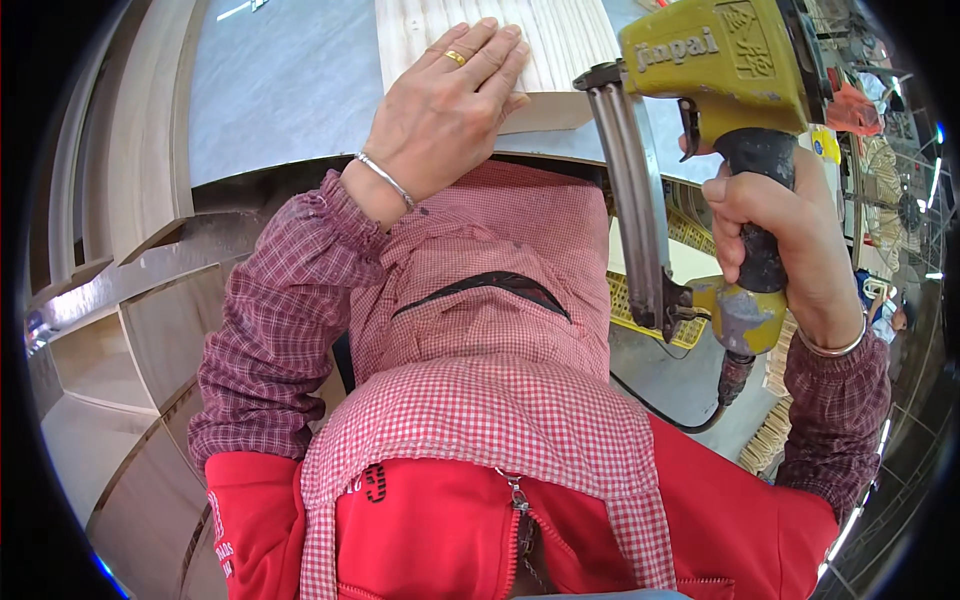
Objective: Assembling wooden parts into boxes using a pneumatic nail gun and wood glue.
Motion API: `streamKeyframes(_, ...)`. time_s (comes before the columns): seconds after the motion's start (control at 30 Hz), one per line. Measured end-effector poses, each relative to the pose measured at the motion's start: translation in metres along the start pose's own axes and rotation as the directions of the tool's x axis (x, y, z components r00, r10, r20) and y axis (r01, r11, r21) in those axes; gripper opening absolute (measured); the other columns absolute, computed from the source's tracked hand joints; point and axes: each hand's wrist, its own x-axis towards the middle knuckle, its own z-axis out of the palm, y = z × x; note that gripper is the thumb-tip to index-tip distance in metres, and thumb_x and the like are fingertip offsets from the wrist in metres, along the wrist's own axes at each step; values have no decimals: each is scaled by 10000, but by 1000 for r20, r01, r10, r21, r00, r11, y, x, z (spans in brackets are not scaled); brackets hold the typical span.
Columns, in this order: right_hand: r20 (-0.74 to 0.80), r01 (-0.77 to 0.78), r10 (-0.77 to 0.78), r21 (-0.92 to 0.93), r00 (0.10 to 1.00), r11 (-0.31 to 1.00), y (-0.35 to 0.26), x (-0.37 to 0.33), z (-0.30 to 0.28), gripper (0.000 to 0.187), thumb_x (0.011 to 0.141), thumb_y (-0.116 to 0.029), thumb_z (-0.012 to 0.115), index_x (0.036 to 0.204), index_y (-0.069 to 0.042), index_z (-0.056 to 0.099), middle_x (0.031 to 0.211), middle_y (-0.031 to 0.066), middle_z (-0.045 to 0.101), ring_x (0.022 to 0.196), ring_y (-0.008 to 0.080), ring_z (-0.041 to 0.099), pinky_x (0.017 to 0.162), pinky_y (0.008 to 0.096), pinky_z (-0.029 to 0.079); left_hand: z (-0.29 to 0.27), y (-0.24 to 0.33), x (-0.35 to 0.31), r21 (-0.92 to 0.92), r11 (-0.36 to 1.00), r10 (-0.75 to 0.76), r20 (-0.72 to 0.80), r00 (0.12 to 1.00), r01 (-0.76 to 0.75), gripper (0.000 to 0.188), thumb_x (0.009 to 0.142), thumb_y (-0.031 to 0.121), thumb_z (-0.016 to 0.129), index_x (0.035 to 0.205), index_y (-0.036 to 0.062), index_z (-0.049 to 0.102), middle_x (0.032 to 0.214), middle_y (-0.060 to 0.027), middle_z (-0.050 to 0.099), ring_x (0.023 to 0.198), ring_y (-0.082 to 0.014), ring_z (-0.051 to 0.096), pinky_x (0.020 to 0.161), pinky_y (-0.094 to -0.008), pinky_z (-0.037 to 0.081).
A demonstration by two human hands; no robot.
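My left hand (445, 110) lies flat on a pale wooden board (560, 45), its fingers stretched out over the grain near the front edge. The board rests on a grey-blue worktop (280, 100). In my right hand (790, 220) is a yellow pneumatic nail gun (720, 60), gripped by its black handle and raised to the right of the board. The gun's long metal magazine slants down on its left side. An air hose (690, 425) runs from the base of the handle. The gun's nose looks apart from the board.
Wooden panels (150, 120) stand along the left, with a wooden compartment frame (110, 360) below them. A yellow plastic crate (640, 305) sits beneath the worktop at the right. Farther right are stacked wooden pieces (765, 440) and another person (885, 315) in the background.
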Motion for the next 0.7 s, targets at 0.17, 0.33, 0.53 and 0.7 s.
streamKeyframes(0.17, 6, -10, 10, 1, 1000, 1000, -3, -13, 6, 133, 760, -128, 584, 697, -13, 558, 499, 40, 530, 390, 99, 447, 424, 188, 385, -9, 7, 4, -11, 999, 37, -24, 999, -38, 361, 868, 226, 620, 1187, 58, 609, 1257, -50, 594, 1209, -194, 527, 1056, -309, 400)
streamKeyframes(0.33, 2, -26, 26, 22, 1000, 999, -6, -19, 6, 130, 758, -126, 584, 689, -19, 556, 499, 43, 529, 389, 105, 450, 424, 191, 385, -15, 10, 7, -4, 999, 49, -26, 998, -49, 360, 868, 227, 617, 1183, 53, 610, 1252, -50, 595, 1206, -200, 529, 1057, -310, 399)
streamKeyframes(0.53, -15, -46, 47, 63, 999, 997, -8, -15, 10, 131, 755, -129, 586, 685, -25, 551, 497, 41, 525, 389, 110, 453, 425, 192, 384, -14, 8, 10, 8, 999, 38, -20, 999, -38, 354, 869, 221, 614, 1179, 51, 611, 1254, -49, 594, 1202, -200, 532, 1057, -309, 398)
streamKeyframes(0.7, -5, -83, 83, 52, 997, 995, -14, -14, 17, 131, 753, -128, 583, 677, -28, 545, 500, 44, 526, 387, 113, 451, 425, 193, 387, -18, 6, 7, 78, 996, 45, 2, 999, -45, 341, 869, 215, 612, 1166, 50, 617, 1256, -43, 589, 1201, -198, 531, 1052, -311, 401)
